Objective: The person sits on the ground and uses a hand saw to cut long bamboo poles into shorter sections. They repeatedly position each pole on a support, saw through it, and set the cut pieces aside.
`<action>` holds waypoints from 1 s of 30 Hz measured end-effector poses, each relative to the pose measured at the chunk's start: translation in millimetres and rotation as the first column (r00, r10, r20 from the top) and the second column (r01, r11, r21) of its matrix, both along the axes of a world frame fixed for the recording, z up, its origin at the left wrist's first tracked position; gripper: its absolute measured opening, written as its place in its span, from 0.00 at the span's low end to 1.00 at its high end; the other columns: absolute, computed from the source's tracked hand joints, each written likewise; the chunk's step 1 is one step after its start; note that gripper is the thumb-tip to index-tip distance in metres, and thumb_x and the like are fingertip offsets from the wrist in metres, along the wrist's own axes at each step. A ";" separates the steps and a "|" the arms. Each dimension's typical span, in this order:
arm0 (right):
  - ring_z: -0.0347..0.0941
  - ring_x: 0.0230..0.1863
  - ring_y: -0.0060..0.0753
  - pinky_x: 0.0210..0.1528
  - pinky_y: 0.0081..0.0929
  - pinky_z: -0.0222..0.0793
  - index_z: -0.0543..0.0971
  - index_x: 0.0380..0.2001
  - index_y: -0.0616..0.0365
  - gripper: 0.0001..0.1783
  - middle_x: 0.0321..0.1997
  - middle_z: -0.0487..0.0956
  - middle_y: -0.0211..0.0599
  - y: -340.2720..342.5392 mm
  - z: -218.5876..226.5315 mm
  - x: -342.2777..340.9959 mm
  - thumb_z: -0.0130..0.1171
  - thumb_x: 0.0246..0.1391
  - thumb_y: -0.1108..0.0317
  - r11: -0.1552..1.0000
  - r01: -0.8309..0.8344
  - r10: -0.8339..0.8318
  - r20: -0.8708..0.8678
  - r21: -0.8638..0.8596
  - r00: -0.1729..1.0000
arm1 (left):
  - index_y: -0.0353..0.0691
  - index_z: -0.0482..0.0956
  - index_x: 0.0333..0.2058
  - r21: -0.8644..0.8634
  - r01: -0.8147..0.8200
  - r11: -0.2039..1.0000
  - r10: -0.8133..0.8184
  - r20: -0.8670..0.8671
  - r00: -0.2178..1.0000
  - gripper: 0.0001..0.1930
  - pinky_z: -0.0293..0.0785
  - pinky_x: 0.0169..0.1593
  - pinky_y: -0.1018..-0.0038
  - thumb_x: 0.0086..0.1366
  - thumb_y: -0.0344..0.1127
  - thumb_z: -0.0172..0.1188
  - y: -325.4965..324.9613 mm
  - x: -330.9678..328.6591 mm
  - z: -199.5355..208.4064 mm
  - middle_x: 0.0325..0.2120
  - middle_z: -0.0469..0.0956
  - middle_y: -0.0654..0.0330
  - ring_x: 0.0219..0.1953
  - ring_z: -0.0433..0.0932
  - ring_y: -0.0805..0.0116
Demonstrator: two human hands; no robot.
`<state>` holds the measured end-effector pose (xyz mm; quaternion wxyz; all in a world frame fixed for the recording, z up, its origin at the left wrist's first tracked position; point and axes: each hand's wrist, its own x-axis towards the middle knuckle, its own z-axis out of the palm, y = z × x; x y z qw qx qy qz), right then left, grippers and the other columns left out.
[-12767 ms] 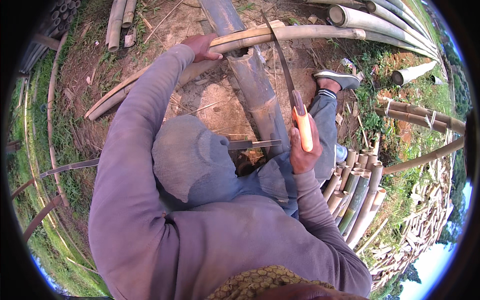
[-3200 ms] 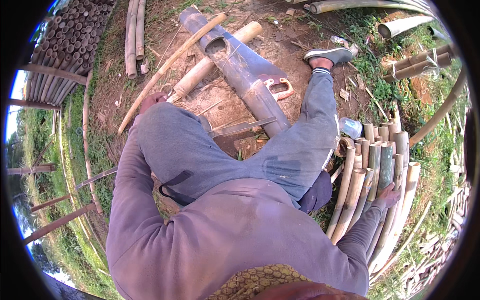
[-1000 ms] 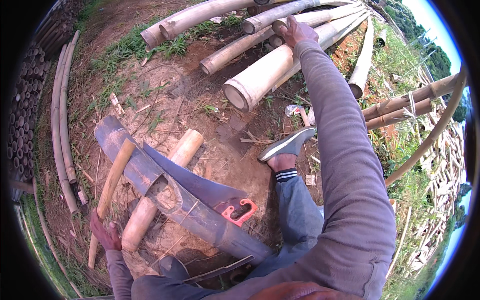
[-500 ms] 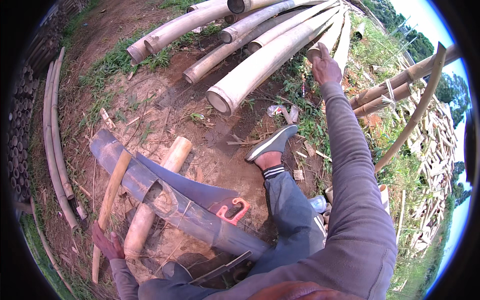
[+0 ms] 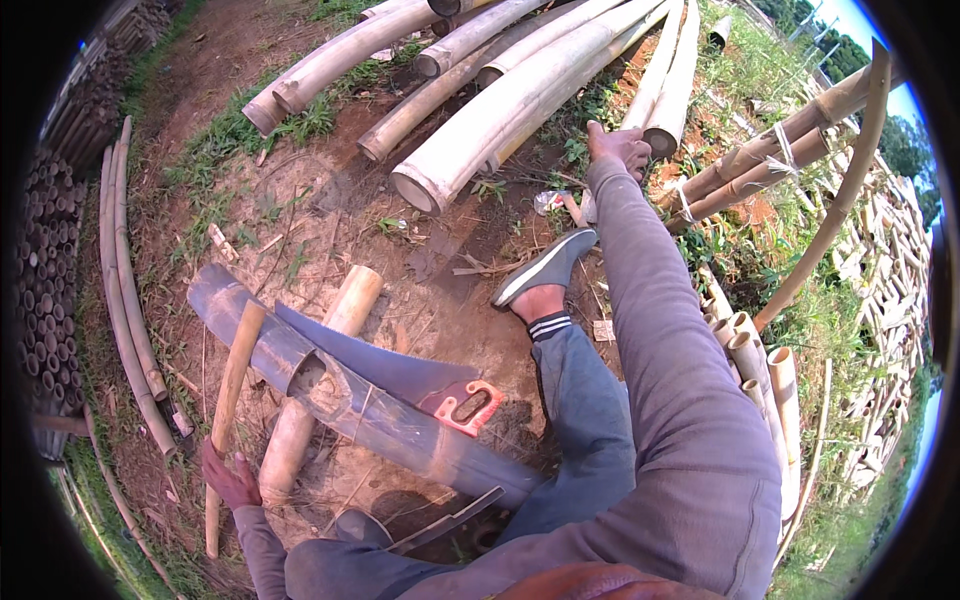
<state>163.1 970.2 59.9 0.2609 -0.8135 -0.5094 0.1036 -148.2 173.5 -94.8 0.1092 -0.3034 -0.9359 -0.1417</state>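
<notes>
My left hand [image 5: 234, 482] is low at the left, its fingers wrapped round a slim wooden stick [image 5: 236, 375]. The stick's upper end leans across a thick, dark grey bamboo length [image 5: 405, 435] with an opening cut in its side. Beneath it, crosswise, lies a pale bamboo piece [image 5: 355, 300]. A hand saw [image 5: 470, 407] with an orange handle and bluish blade rests along the dark bamboo. My right arm stretches far forward. The right hand [image 5: 618, 152] is closed at the near end of a pale bamboo pole [image 5: 655, 80], whose tip the fingers partly hide.
Thick bamboo poles [image 5: 500, 120] fan out ahead, open ends toward me. At the right, tied bamboo poles [image 5: 760, 165] and a curved upright pole [image 5: 835, 215] stand near a heap of split pieces [image 5: 885, 300]. Stacked bamboo [image 5: 45, 290] lines the left. My shoe [image 5: 550, 265] is on bare soil.
My right hand has drawn back toward me, and the pale pole's end has come nearer with it. The view has shifted slightly. My left hand stays on the stick.
</notes>
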 end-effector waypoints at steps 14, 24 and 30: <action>0.83 0.54 0.47 0.54 0.40 0.79 0.73 0.62 0.77 0.44 0.60 0.81 0.57 46.0 -118.3 89.2 0.73 0.55 0.51 0.967 -0.235 0.211 -0.832 0.101 0.513 | 0.37 0.60 0.74 -0.044 0.019 0.999 -0.034 -0.373 0.927 0.38 0.53 0.74 0.50 0.77 0.61 0.47 12.9 -1.2 6.5 0.70 0.64 0.42 0.72 0.62 0.43; 0.83 0.48 0.42 0.50 0.43 0.86 0.67 0.62 0.63 0.29 0.50 0.80 0.41 -374.7 -75.2 11.8 0.65 0.61 0.71 0.797 -0.603 -0.108 -0.992 -0.045 -0.069 | 0.34 0.73 0.64 0.363 0.598 0.714 -0.697 0.438 0.567 0.37 0.76 0.58 0.54 0.68 0.58 0.66 196.1 66.3 202.3 0.52 0.81 0.44 0.51 0.82 0.45; 0.76 0.64 0.35 0.65 0.40 0.71 0.73 0.64 0.57 0.34 0.58 0.81 0.35 -637.1 -31.5 -58.8 0.70 0.61 0.52 0.022 -0.999 -0.187 -0.981 0.046 -0.049 | 0.35 0.69 0.66 0.197 0.650 0.734 -0.498 0.807 0.317 0.51 0.75 0.62 0.60 0.50 0.55 0.81 199.6 86.7 207.7 0.53 0.80 0.42 0.54 0.81 0.47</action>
